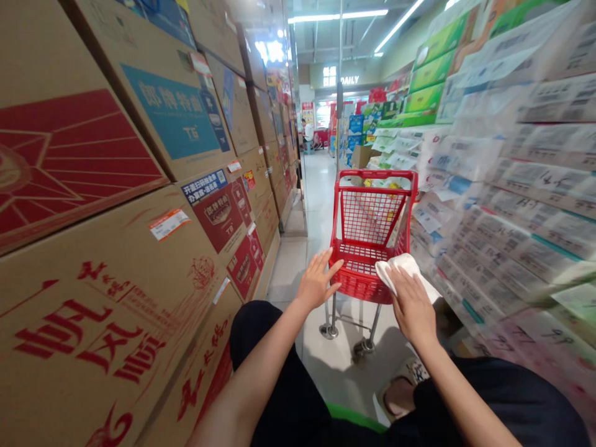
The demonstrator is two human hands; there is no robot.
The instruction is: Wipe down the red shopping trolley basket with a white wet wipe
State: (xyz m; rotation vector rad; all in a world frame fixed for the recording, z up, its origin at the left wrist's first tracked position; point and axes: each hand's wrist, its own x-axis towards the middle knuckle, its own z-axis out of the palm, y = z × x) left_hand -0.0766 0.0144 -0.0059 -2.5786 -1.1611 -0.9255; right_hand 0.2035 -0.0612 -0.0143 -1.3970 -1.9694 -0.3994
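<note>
Small red cart straight ahead in the aisle, long axis running away down the floor. Left hand open-fingered, flat against the near-left corner; right hand closer in, pressing a white cloth on the near-right rim.

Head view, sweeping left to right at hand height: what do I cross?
Stacked cardboard boxes → left hand on the red shopping cart → white cloth under the right hand → shelves of packaged paper goods.
</note>
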